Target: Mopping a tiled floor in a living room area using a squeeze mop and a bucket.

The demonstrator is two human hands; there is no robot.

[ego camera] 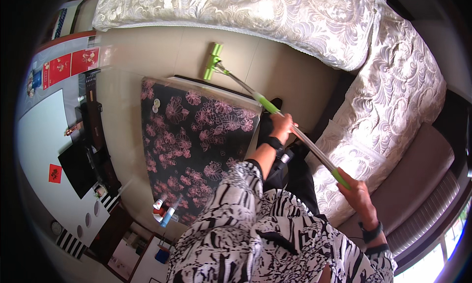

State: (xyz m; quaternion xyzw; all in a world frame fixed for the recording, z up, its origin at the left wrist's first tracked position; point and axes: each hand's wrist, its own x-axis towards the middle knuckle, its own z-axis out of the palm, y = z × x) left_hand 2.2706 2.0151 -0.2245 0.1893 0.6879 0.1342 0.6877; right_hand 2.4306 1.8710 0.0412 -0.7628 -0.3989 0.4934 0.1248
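Note:
A sponge mop [239, 83] with a metal pole and green grips slants across my front. My left hand [283, 127] grips the pole around its middle, just below a green sleeve. Around the green grip at the pole's near end is my right hand [357, 198]. The green mop head [212, 61] is on the beige tiled floor [155, 50], between the coffee table and the sofa. Both wrists wear black bands. My feet, in dark shoes, are partly hidden behind the pole and my arm.
A coffee table [199, 135] with a dark floral top is at my left, holding bottles [167, 216] near one corner. An L-shaped sofa with patterned covers [398, 69] borders the floor ahead and to the right. A television [77, 168] stands along the left wall.

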